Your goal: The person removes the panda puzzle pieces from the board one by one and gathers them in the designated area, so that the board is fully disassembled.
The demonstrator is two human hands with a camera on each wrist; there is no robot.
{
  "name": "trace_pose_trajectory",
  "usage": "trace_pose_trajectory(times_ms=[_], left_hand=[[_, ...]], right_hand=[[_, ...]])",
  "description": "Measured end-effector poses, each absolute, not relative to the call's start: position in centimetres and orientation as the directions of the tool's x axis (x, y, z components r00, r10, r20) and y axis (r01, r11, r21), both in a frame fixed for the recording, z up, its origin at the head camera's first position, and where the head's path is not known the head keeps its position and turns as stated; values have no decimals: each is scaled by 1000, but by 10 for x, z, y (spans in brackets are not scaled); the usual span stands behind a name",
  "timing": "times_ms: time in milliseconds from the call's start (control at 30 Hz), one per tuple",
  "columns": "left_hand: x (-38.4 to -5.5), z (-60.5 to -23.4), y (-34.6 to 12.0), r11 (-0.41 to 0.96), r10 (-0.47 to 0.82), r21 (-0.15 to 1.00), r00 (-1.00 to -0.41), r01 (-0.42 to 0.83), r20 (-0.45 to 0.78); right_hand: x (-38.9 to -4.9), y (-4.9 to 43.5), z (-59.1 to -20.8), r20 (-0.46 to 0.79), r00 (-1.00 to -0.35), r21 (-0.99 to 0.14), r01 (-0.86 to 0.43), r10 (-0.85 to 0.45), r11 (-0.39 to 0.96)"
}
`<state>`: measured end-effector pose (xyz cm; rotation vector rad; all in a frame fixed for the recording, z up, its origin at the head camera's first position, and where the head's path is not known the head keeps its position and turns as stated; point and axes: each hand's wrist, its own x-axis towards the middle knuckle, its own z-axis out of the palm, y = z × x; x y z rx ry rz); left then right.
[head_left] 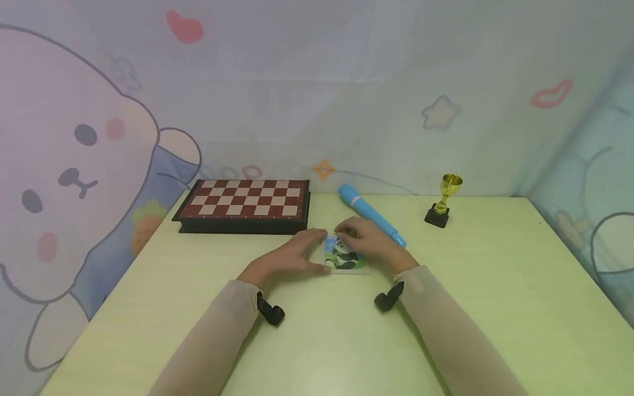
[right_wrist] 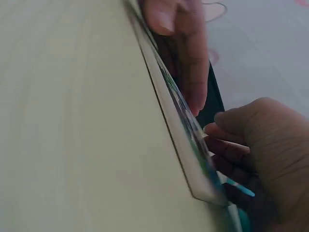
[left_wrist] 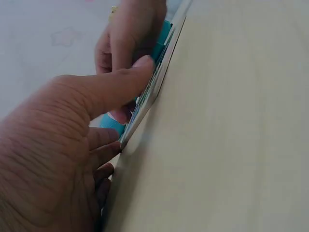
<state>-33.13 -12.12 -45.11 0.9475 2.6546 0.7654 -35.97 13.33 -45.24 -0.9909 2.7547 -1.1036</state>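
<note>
A small square panel (head_left: 343, 258) with a panda picture lies on the table between the hands; its pale edge (right_wrist: 166, 113) shows in the right wrist view. My left hand (head_left: 289, 254) spans its left side, thumb at the near corner, extended fingers at the far corner. From the right, my right hand (head_left: 369, 239) reaches over the panel's far edge with bent fingers. Thumb and index fingertips are close together just above the picture, and I cannot tell whether they pinch a small piece.
A folding chessboard (head_left: 245, 201) lies at the back left. Behind the right hand is a blue toy microphone (head_left: 369, 212). A gold trophy cup (head_left: 448, 190) on a black base stands at the back right. A printed cloth (head_left: 317, 93) hangs behind the table (head_left: 495, 275).
</note>
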Motion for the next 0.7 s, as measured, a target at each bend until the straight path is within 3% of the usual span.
trace_pose_trajectory(times_ms=[333,700], left_hand=[[-333,-459,-124,699,632,438,-775,565,-7],[-333,-457,-119,714,603,443,-797,543,5]], right_hand=[[-370,135,-477,311,-776,-646,-597,-549,477],[-368,124,-467,209,-820,-680,-513,-533,524]])
